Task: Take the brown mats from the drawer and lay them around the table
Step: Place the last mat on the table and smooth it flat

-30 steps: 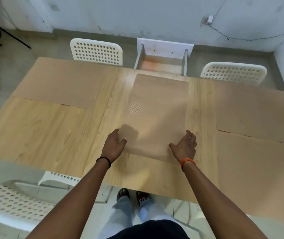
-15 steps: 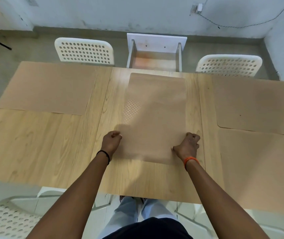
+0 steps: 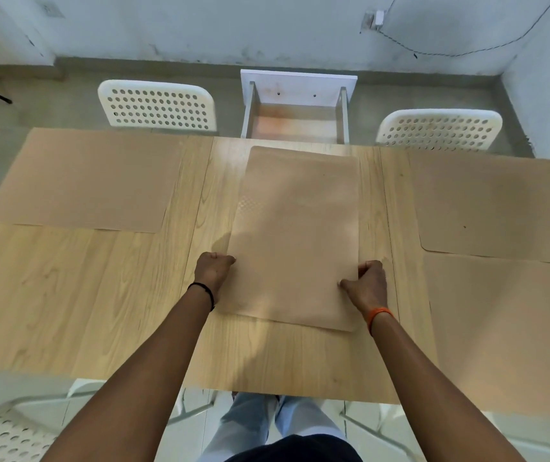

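While both hands grip its long side edges, the middle brown mat [image 3: 295, 235] lies lengthwise on the wooden table [image 3: 67, 295], its far short edge close to the table's far rim and its near edge partway across the top. The left hand [image 3: 215, 270] is curled round the mat's left edge near the near-left corner, knuckles up, a black band on the wrist. The right hand [image 3: 367, 283] is curled round the right edge near the near-right corner, thumb pressed on top of the mat, an orange band on that wrist. The mat's near part looks slightly raised off the wood, though how far it clears the surface cannot be told.

Three more brown mats lie flat on the table: a far-left mat [image 3: 90, 181] at the far left corner, a far-right mat [image 3: 493, 205] at the far right corner, and a near-right mat [image 3: 507, 331] just beside it on the near side, their edges almost touching.

Beyond the far rim, an open white drawer [image 3: 297, 105] sticks out away from the person, its brownish floor showing. A white perforated chair [image 3: 157, 105] stands to its left and another perforated chair [image 3: 440, 130] to its right. A third white chair [image 3: 3, 435] sits at the near left, below the table edge.
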